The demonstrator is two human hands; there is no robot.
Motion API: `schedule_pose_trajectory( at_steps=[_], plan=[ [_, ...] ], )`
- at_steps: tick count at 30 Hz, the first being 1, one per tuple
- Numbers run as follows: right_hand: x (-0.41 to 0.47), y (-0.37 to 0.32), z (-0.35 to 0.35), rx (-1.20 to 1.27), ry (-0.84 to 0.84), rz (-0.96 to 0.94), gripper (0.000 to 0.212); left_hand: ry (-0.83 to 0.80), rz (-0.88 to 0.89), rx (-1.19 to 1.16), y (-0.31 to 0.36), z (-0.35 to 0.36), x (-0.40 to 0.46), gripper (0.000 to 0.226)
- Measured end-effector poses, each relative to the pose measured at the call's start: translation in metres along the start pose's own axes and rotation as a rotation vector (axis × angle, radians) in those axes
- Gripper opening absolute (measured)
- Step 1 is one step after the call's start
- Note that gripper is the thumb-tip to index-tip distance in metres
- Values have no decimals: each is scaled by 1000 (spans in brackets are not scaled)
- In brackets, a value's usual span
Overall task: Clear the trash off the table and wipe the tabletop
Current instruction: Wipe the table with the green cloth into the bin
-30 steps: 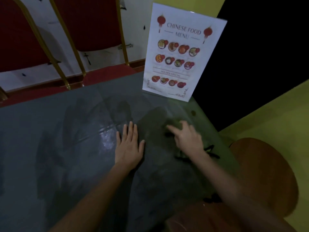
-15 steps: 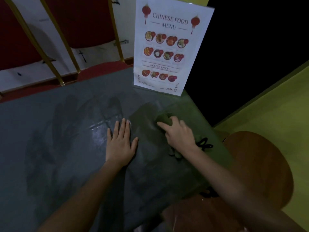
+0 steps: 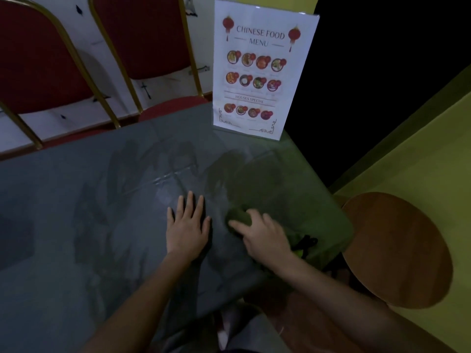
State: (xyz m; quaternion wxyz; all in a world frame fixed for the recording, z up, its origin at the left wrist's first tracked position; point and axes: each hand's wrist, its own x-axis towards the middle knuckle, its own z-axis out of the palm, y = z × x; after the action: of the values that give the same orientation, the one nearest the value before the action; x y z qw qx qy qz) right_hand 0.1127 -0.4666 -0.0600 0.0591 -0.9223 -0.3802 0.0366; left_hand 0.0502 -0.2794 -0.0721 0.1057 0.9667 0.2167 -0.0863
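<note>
On the table (image 3: 76,200), right hand (image 3: 265,233) on cloth (image 3: 239,216) (green)

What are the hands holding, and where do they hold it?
The right hand presses on a green cloth, fingers over its near part. The left hand lies flat on the table, holding nothing.

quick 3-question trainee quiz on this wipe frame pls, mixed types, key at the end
1. True or false: the left hand lies flat on the tabletop.
2. What does the right hand press on? A) sponge B) green cloth C) menu stand
3. Fill in: the menu stand sits at the table's far ____ corner.

Key: 1 true; 2 B; 3 right.
</note>
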Motion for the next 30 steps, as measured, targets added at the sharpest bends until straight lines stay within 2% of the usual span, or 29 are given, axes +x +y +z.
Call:
schedule_pose_trajectory(
  at_steps=[2, 3, 5, 8, 11, 13, 16, 18, 19, 21, 26, 28, 30],
  plan=[
    [-7, 11, -2, -33, 8, -94, 43, -24, 19, 34, 0, 1, -9, 62],
    [0, 25, -5, -47, 13, -65, 46, -38, 34, 37, 0, 3, -14, 64],
    [17, 61, -14, -92, 0, 102, 45, -60, 54, 26, 2, 6, -22, 68],
    [27, 104, -28, -134, -2, 330, 44, -59, 46, 26, 4, 9, -23, 59],
    [25, 94, -32, -93, 5, 387, 43, -47, 44, 21, 7, 11, -24, 58],
    [20, 65, -27, -43, -25, 292, 41, -34, 36, 8, 7, 11, -25, 57],
    [-6, 27, -18, -41, -56, 6, 40, -44, 25, 8, 8, 12, -26, 57],
    [-25, 25, -16, -40, -84, -140, 39, -62, 13, -4, 10, 11, -28, 57],
    [-30, 32, -17, -51, -79, -155, 39, -72, 8, -10, 11, 11, -30, 57],
    [-33, 61, -21, -60, -43, -36, 42, -84, 18, 2, 13, 12, -35, 57],
    [-54, 145, -41, -151, -47, 427, 45, -95, 51, 23, 9, 14, -52, 58],
    [-58, 135, -38, -122, -10, 526, 44, -93, 64, 33, 1, 13, -59, 57],
    [-55, 101, -31, -89, -9, 517, 43, -91, 67, 37, -9, 13, -69, 56]
  ],
)
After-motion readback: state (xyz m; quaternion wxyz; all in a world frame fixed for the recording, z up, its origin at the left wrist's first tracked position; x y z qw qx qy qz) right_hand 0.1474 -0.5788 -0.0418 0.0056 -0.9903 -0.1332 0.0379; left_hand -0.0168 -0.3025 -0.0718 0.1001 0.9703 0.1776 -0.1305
